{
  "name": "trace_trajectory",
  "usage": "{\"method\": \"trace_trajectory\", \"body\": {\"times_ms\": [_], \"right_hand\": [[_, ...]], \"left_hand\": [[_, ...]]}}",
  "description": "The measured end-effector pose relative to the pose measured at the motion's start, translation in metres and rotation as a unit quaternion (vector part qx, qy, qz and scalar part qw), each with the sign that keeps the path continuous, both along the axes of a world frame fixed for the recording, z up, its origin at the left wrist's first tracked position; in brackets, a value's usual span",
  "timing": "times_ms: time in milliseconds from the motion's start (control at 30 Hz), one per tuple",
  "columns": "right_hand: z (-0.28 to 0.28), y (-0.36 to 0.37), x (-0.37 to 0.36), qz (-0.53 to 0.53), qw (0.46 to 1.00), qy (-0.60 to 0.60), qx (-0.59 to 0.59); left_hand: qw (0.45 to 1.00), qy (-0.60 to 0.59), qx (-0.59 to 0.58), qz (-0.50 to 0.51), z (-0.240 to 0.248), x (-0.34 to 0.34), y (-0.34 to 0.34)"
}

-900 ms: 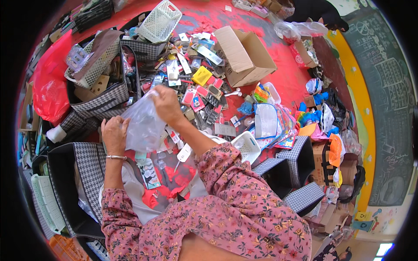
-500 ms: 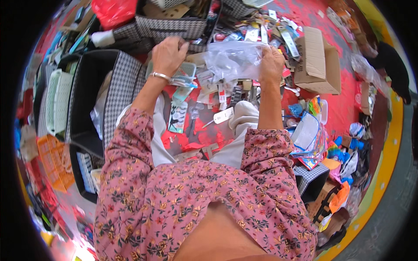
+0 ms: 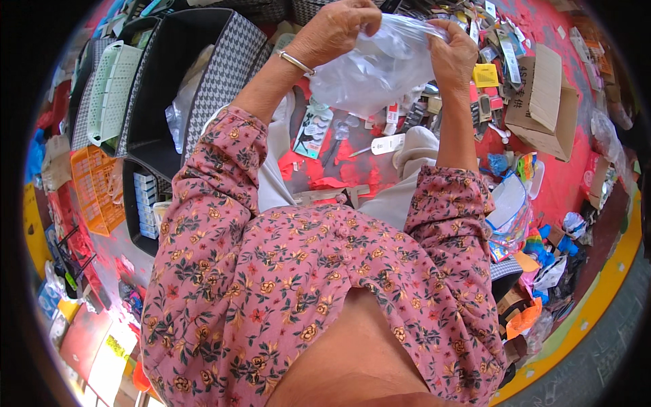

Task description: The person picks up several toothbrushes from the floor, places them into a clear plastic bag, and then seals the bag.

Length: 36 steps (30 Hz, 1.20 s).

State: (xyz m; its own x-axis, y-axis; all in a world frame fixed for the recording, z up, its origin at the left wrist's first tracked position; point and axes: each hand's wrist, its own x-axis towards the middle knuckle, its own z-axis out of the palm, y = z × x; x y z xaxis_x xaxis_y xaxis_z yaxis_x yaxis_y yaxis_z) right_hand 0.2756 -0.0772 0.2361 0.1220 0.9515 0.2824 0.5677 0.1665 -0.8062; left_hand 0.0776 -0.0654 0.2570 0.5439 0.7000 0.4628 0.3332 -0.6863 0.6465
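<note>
Both hands are raised in front of the person and share one clear plastic bag [image 3: 376,68], which hangs crumpled between them above the red mat [image 3: 346,169]. The left hand [image 3: 336,27] is closed, its fingers curled down and pinching the bag's upper left edge; a thin metal bangle [image 3: 296,62] circles that wrist. The right hand [image 3: 453,51] is likewise closed, thumb and fingers nipping the bag's upper right edge, so the film is stretched a little between the two grips. What lies inside the bag cannot be made out. Below the bag, on the mat between the person's knees, lie small carded packets, among them a white tag [image 3: 388,144] and a card of round pieces [image 3: 313,129]. To the right of the bag sits an open cardboard box [image 3: 546,102], with a yellow card [image 3: 485,74] between box and bag. To the left of the bag stands a black bin with a houndstooth-patterned wall [image 3: 224,74], and farther left a pale green slatted basket [image 3: 112,91] and an orange basket [image 3: 91,183].
</note>
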Motion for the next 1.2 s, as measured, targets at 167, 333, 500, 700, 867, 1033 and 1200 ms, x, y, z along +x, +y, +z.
{"method": "trace_trajectory", "body": {"times_ms": [167,333,500,700,867,1033,1200], "right_hand": [[0.0,0.006,-0.011,0.023,0.994,0.06,0.09],[0.021,0.041,-0.01,0.085,0.929,0.34,-0.117],[-0.109,0.073,-0.029,0.098,0.952,0.17,-0.234],[-0.242,0.028,-0.054,0.133,0.946,-0.156,-0.251],[-0.273,0.028,-0.095,0.214,0.901,-0.291,-0.239],[-0.295,0.025,-0.11,0.241,0.865,-0.419,-0.134],[-0.302,0.016,-0.109,0.262,0.851,-0.434,-0.138]], "left_hand": [[0.912,0.384,0.022,0.145,-0.017,-0.016,-0.005],[0.903,0.183,0.177,0.346,-0.016,-0.063,0.015],[0.888,0.242,0.158,0.358,-0.024,-0.096,0.01],[0.807,0.301,0.064,0.504,0.004,-0.079,-0.006],[0.772,0.332,0.065,0.537,0.013,-0.097,-0.013],[0.768,0.346,0.063,0.535,0.021,-0.084,-0.016],[0.783,0.342,0.092,0.511,0.02,-0.084,-0.021]]}}
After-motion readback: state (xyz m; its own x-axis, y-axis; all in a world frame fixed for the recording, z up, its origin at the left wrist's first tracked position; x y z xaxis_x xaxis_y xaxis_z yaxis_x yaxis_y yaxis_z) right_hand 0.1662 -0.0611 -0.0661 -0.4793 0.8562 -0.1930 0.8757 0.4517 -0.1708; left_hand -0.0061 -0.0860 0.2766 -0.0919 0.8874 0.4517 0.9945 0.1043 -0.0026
